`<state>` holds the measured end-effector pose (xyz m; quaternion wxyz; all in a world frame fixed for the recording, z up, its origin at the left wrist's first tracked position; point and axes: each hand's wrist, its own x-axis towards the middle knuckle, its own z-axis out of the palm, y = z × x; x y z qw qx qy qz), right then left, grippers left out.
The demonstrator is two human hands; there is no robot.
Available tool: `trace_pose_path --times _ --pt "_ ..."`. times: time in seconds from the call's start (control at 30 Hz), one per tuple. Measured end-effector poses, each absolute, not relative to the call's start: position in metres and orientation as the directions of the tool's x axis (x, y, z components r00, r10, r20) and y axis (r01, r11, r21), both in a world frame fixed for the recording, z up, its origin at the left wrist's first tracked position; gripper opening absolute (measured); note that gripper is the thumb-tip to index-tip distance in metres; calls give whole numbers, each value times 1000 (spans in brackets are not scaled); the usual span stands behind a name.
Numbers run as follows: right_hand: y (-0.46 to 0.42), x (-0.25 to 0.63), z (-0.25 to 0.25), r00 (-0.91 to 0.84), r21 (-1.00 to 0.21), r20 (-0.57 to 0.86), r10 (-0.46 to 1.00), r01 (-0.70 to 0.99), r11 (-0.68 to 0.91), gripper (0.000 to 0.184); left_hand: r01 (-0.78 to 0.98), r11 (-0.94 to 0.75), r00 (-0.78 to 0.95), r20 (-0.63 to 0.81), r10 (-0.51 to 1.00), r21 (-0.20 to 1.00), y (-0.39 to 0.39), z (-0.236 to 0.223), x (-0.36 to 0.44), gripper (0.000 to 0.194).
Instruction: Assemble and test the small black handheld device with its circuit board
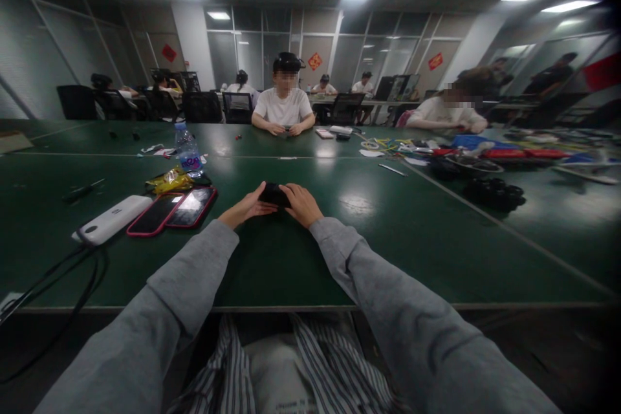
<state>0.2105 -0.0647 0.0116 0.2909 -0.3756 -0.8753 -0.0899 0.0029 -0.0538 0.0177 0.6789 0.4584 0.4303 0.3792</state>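
Note:
Between my two hands is a small black box-like object (274,195), just over the green table (286,259); its exact kind does not show. My left hand (249,206) grips its left end, thumb on top and fingers beneath. Over its right end curl the fingers of my right hand (301,203). To the left of my hands lie two phones with pink-red edges, one dark (156,214) and one with a reflecting screen (191,207). A white power bank (114,220) with black cables is beside them.
Behind the phones are a yellow wrapper (169,180) and a labelled plastic bottle (188,150). A pen (392,170), black coiled items (495,194) and heaped cables (402,145) lie to the right. Across the table sits a person in a white shirt (284,103); others are further back.

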Motion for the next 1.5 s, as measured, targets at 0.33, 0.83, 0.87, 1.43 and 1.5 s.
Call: trace_pose_path --times 0.33,0.83,0.87,1.43,1.5 --pt "-57 216 6 -499 -231 542 676 685 691 58 319 63 165 -121 979 946 -60 29 4 44" --pt "-48 221 -1 -480 -227 552 682 700 677 52 847 285 -412 215 885 448 -66 47 -116 75" --pt "-48 221 -1 -479 -231 552 682 699 677 52 834 285 -418 204 885 472 -65 45 -118 76" --pt "-52 222 6 -500 -206 545 673 698 685 56 736 -214 -130 444 887 643 -42 38 -43 56" --pt "-51 222 8 -523 -164 554 648 695 700 61 660 -265 -75 413 908 703 -31 35 -27 52"
